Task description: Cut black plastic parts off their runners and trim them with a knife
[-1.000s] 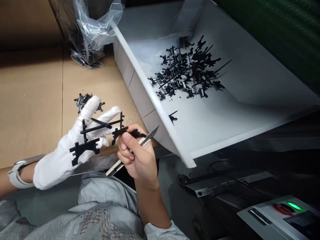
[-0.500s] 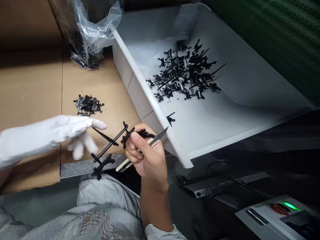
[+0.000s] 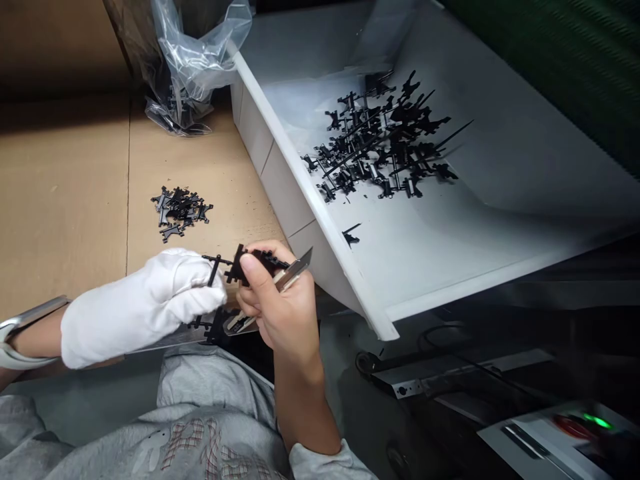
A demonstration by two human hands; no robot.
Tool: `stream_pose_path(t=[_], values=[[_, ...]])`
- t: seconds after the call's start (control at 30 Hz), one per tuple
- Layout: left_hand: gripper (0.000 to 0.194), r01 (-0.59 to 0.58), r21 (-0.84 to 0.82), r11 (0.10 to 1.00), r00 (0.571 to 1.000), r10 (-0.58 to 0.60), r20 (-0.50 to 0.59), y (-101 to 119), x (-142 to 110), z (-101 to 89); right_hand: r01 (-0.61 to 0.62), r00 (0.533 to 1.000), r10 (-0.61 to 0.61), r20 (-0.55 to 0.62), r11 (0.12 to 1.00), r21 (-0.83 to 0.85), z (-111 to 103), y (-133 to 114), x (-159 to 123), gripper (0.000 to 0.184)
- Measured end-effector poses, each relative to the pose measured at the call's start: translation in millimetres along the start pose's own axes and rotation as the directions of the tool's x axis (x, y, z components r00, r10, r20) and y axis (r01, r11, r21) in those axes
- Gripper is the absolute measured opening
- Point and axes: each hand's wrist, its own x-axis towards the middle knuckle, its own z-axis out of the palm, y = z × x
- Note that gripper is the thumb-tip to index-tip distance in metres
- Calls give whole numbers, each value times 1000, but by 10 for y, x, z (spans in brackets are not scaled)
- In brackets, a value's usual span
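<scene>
So the thing to look at here is the black plastic frame (image 3: 235,267), one of those moulded runner pieces with little parts branching off. It sits right between the two hands, and its long bar runs roughly left to right, from the gloved fingers across to the bare thumb.

The left hand (image 3: 145,303), in a white glove, is curled closed around the left end of the frame, fingers wrapped over the thin bar. The right hand (image 3: 280,307) is bare and also closed: thumb pressed on the right end of the frame, while the fingers clamp a craft knife (image 3: 280,283) with the blade tip poking out up and to the right, away from the glove. Part of the frame hangs down under the hands, and I can't make out its shape there.

Both hands are touching the piece, so neither is really "nearer", but the knife side is the right one.

Around them: a small pile of cut parts (image 3: 180,210) on the cardboard-covered counter (image 3: 65,187) just beyond the glove, a white tray (image 3: 500,200) to the right with a heap of more frames (image 3: 380,150), and a clear bag (image 3: 193,67) further back.
</scene>
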Motion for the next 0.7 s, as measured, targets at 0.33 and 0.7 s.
stream_pose_path(t=[0.33, 0.7], values=[[53, -27, 248, 968, 975, 80, -207, 23, -20, 73, 169, 976, -193, -99, 962, -216, 155, 25, -59, 19], [53, -18, -679, 734, 940, -219, -262, -241, -43, 24, -229, 966, 198, 168, 954, 192, -55, -138, -84, 44]])
